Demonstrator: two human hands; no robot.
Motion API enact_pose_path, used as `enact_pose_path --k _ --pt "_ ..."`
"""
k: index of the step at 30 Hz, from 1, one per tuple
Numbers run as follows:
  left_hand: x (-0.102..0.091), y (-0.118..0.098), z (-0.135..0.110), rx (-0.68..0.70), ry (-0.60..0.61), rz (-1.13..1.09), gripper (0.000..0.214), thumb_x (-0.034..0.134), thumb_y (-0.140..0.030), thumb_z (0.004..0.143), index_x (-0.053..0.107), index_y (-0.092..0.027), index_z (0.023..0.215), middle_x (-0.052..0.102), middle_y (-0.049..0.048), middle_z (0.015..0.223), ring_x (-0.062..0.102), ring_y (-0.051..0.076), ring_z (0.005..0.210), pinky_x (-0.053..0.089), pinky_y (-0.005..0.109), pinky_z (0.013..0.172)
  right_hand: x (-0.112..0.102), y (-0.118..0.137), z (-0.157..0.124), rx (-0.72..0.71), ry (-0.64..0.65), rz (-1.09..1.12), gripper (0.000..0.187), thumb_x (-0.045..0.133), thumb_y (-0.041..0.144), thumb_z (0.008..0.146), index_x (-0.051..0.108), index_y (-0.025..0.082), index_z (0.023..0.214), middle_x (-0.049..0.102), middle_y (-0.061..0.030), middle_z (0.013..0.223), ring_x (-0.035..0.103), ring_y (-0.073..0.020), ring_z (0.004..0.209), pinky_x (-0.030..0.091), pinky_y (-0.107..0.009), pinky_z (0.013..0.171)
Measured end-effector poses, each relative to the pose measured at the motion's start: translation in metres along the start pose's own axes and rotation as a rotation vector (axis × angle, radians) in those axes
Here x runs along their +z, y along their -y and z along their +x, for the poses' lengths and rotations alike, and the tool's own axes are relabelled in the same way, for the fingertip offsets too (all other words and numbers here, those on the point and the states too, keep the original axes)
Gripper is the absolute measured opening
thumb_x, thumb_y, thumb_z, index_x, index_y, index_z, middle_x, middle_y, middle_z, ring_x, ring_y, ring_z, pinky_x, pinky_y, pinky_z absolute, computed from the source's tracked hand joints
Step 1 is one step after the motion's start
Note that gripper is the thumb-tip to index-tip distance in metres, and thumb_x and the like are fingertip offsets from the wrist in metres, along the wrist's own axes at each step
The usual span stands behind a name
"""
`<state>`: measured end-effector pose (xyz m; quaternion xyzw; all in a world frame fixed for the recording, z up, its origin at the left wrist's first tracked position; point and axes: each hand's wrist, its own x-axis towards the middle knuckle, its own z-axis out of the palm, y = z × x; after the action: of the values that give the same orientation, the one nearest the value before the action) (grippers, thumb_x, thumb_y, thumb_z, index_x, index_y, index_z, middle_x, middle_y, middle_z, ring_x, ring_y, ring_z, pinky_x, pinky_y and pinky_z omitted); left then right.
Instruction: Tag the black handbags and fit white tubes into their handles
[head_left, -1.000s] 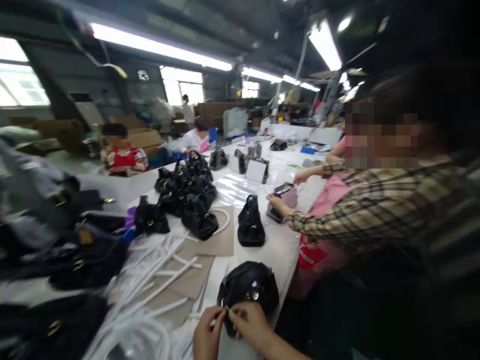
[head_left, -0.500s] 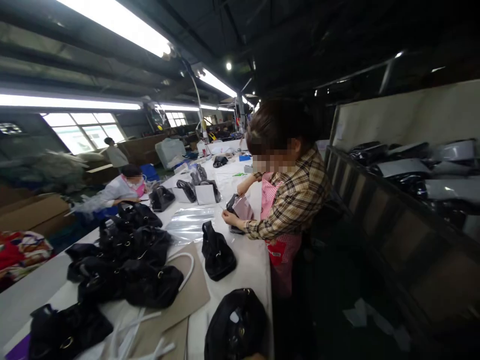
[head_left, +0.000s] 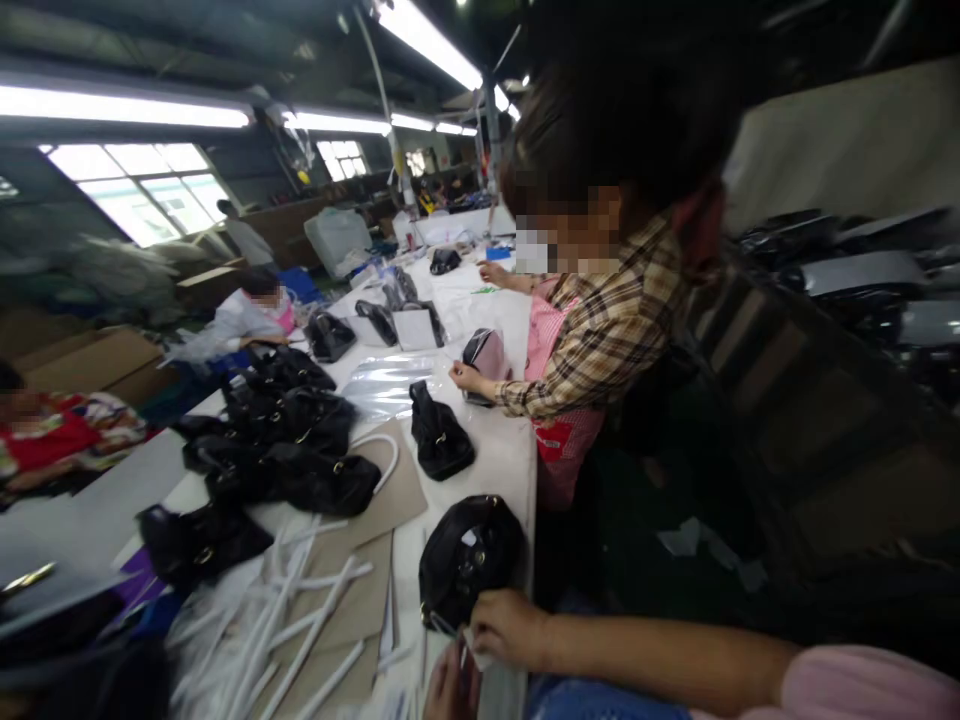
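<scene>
My right hand [head_left: 506, 628] reaches in from the lower right, its fingers pinched on a small pale flat piece [head_left: 480, 650]. At the bottom edge is my left hand [head_left: 450, 688], partly cut off, its fingers closed close to the same piece; what it grips is not clear. Just beyond both hands a rounded black handbag [head_left: 471, 560] with gold-coloured eyelets sits on the table. A thin looped cord [head_left: 441, 624] shows between the bag and my fingers. Another black handbag [head_left: 441, 435] with its handle raised stands farther up the table.
Several black bags [head_left: 292, 430] are heaped at left on the white table [head_left: 517, 465]. White tubes [head_left: 315, 610] and brown cardboard [head_left: 409, 490] lie nearer. A co-worker in a plaid shirt [head_left: 600, 330] handles a wrapped bag [head_left: 487, 355] beside clear plastic sheets [head_left: 386, 385]. More people sit at left.
The view has tilted down and shifted, bringing both my hands into sight. The plaid-shirted co-worker's farther hand has moved from the wrapped bag out over the table.
</scene>
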<state>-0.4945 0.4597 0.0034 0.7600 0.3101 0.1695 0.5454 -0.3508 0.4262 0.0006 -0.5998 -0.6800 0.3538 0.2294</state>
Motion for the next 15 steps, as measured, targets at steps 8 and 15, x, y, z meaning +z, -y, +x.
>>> enact_pose_path --k 8,15 --pt "0.004 -0.019 -0.036 -0.592 -0.749 -0.929 0.040 0.076 -0.044 0.065 0.068 -0.016 0.092 0.065 0.0044 0.082 0.062 0.009 0.072 0.051 0.016 0.067 -0.018 0.009 -0.006 0.204 -0.015 0.678 0.019 0.055 0.034 0.080 0.060 0.016 0.083 0.065 -0.0003 0.065 0.063 -0.0144 0.063 0.050 -0.027 0.063" --pt "0.008 -0.039 -0.026 -0.573 -0.740 -1.068 0.040 0.082 -0.033 0.058 0.069 -0.013 0.090 0.069 0.0078 0.086 0.064 0.012 0.075 0.051 0.018 0.066 -0.013 0.009 -0.006 0.389 0.011 1.033 0.034 0.070 0.041 0.066 0.063 0.014 0.085 0.069 -0.0059 0.083 0.066 -0.0177 0.079 0.051 -0.031 0.075"
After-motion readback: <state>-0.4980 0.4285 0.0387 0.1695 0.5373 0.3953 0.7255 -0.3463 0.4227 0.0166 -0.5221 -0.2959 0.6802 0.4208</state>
